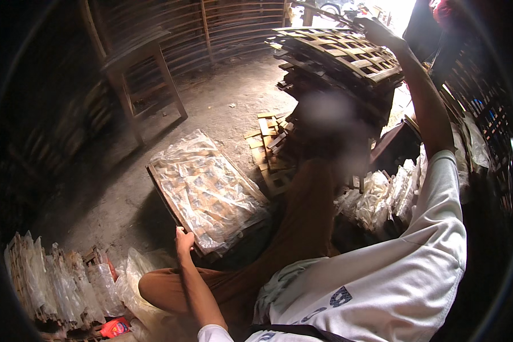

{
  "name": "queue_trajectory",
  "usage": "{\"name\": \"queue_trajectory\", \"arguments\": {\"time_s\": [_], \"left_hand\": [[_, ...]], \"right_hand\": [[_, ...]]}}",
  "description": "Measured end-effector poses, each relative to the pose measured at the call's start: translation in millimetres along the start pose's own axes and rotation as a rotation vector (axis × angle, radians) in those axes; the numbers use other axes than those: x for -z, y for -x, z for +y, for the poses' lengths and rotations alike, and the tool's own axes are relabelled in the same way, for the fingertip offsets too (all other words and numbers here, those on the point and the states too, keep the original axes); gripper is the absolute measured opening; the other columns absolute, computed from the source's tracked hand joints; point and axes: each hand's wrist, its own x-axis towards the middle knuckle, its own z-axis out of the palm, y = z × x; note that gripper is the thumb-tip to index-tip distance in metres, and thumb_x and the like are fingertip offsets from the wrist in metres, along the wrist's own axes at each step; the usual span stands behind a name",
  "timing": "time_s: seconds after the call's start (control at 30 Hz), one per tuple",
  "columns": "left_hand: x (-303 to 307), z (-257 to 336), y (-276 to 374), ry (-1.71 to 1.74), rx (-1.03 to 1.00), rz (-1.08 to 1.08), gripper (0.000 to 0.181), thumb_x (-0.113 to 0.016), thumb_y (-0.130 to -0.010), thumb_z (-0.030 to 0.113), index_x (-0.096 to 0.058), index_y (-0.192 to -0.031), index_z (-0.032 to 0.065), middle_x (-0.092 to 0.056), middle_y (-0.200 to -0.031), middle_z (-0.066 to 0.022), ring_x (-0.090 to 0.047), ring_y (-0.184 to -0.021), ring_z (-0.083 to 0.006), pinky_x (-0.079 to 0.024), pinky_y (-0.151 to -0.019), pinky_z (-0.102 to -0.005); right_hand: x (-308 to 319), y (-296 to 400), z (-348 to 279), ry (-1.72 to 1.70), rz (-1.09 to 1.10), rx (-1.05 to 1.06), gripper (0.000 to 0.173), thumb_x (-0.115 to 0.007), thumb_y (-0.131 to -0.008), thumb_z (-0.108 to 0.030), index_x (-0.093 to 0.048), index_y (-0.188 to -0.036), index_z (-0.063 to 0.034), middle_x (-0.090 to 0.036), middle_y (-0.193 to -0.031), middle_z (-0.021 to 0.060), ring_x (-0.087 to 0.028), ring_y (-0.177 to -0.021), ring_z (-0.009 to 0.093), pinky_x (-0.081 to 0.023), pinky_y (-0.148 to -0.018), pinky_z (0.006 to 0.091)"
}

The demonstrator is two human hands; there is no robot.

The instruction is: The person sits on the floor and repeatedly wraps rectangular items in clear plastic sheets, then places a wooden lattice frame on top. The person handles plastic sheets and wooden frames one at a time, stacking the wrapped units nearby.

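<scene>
My left hand (184, 240) grips the near left edge of a rectangular woven bamboo tray (205, 192) that is covered with a wrinkled clear plastic sheet. My right hand (378, 33) is raised at the upper right, above a tall stack of woven bamboo lattice panels (346, 55). Its fingers are closed on the edge of a thin lattice panel (325, 13) lifted over the stack. The bulk of the stack's lower part is in deep shadow.
A wooden stand (137, 55) is at the upper left on the dirt floor (222, 92). Loose lattice pieces (267, 145) lie beside the stack. Plastic-covered panels (60, 282) stand at lower left, near a red packet (114, 327); more plastic-wrapped ones (380, 194) are at right. Slatted walls surround the floor.
</scene>
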Motion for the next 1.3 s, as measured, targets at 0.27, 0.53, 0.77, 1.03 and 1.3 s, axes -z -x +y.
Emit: {"name": "queue_trajectory", "arguments": {"time_s": [0.27, 0.53, 0.77, 1.03, 1.3], "left_hand": [[-3.8, 1.9, -11.2, 0.026, -0.039, -0.003, 0.055, -0.054, -0.073, 0.016, -0.042, -0.127, 0.0073, -0.06, -0.107, -0.0224, -0.064, -0.083, -0.0312, -0.053, -0.055, -0.0362], [-19.7, -3.8, -34.9, 0.027, -0.218, 0.17, 0.051, -0.055, -0.075, 0.016, -0.045, -0.123, 0.0041, -0.058, -0.111, -0.0235, -0.06, -0.096, -0.0347, -0.049, -0.077, -0.0404], [-12.7, -1.9, -57.4, 0.69, -0.655, 0.437, 0.04, -0.056, -0.08, -0.004, -0.049, -0.119, 0.0021, -0.055, -0.111, -0.01, -0.053, -0.099, -0.0154, -0.045, -0.084, -0.0301], [61.6, 254.2, 145.1, 1.23, -0.914, -0.452, 0.08, -0.046, -0.088, 0.062, -0.033, -0.136, -0.0008, -0.05, -0.125, -0.0162, -0.046, -0.12, -0.0239, -0.04, -0.098, -0.041], [100.7, 219.1, 140.8, 1.867, -0.397, 0.369, 0.028, -0.037, -0.098, 0.032, -0.046, -0.091, 0.0059, -0.051, -0.073, -0.0063, -0.055, -0.06, -0.0184, -0.043, -0.051, -0.0291]], "right_hand": [[81.3, 60.5, -36.4, -0.143, 0.232, -0.008, 0.033, -0.057, -0.085, -0.005, -0.055, -0.118, -0.0054, -0.059, -0.078, 0.0056, -0.055, -0.063, 0.013, -0.048, -0.057, 0.0283], [116.1, 104.3, -85.3, -0.207, 0.423, -0.112, 0.028, -0.058, -0.086, -0.008, -0.056, -0.114, -0.0025, -0.059, -0.077, 0.0049, -0.054, -0.063, 0.012, -0.047, -0.058, 0.0276], [71.3, 38.9, -171.0, -0.612, 0.795, 0.002, 0.026, -0.06, -0.087, -0.01, -0.057, -0.111, 0.0, -0.058, -0.077, 0.0043, -0.054, -0.064, 0.012, -0.046, -0.059, 0.027], [7.2, 21.9, -355.8, -1.384, 1.024, 0.176, 0.025, -0.061, -0.089, -0.013, -0.058, -0.107, 0.0029, -0.058, -0.076, 0.0036, -0.053, -0.065, 0.011, -0.045, -0.06, 0.0263], [-126.3, 130.2, -548.0, -2.103, 0.674, -0.018, 0.027, -0.053, -0.091, -0.003, -0.044, -0.116, 0.0008, -0.057, -0.082, 0.0079, -0.06, -0.075, 0.019, -0.05, -0.068, 0.0345]]}}
